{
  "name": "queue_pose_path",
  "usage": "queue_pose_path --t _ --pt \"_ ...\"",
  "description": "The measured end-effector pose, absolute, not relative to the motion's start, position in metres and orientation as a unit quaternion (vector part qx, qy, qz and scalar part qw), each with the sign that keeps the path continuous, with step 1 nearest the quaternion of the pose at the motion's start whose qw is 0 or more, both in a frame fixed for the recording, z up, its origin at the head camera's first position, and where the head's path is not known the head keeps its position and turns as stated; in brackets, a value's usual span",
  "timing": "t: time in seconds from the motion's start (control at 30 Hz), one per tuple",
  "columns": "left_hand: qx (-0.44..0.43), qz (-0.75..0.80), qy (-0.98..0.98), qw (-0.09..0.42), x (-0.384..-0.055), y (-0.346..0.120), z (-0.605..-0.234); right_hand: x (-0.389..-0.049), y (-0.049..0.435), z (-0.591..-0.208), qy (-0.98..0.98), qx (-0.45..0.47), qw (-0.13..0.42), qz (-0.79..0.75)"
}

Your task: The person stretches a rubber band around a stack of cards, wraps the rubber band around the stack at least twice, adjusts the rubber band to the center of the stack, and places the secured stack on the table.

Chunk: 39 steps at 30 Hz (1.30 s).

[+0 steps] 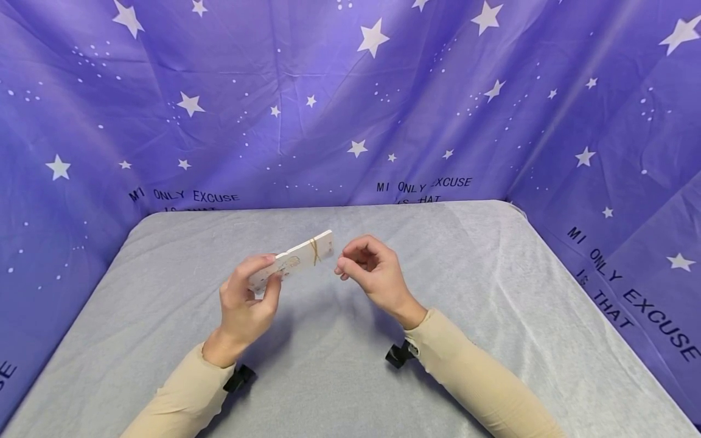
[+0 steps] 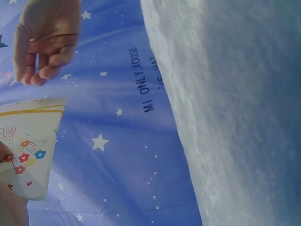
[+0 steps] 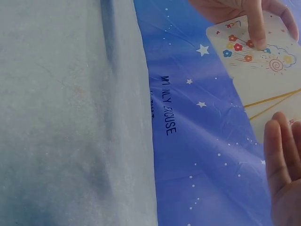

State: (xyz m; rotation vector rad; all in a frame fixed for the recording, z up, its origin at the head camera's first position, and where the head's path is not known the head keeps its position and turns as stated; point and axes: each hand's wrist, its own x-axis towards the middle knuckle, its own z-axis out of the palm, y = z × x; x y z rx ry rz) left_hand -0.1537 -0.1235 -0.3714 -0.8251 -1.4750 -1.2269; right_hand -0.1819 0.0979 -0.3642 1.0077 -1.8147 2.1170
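Note:
My left hand [image 1: 244, 313] grips a small white booklet [image 1: 298, 260] by its near end, thumb on the face and fingers at the edge. It is held tilted above the table, far end raised to the right. Colourful flowers and a spiral sun [image 3: 276, 65] are printed on its face in the right wrist view. A thin yellow-brown rubber band [image 1: 314, 250] crosses the far end. Just right of that end is my right hand [image 1: 378, 274], its fingers loosely bent and holding nothing; a small gap separates it from the booklet in the head view.
A grey-blue cloth covers the table [image 1: 339, 377] beneath both hands. Purple curtains [image 1: 317, 73] with white stars and black lettering hang behind and at the sides. Black wrist straps [image 1: 239, 378] sit at both cuffs.

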Motion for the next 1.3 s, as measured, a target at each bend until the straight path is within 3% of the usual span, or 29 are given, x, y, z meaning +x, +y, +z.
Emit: queue_pose_path --t 0.43,0.8,1.3 --pt "-0.281 -0.588 -0.601 0.462 -0.148 -0.125 -0.368 -0.172 0.093 -0.352 -0.682 0.269 0.062 0.677" --pt "-0.294 -0.635 -0.568 0.432 -0.141 -0.122 -0.363 -0.173 0.086 -0.368 -0.638 0.239 -0.026 0.731" --pt "-0.267 -0.651 -0.608 0.368 -0.138 -0.119 -0.366 -0.170 0.083 -0.365 -0.535 0.212 0.005 0.818"
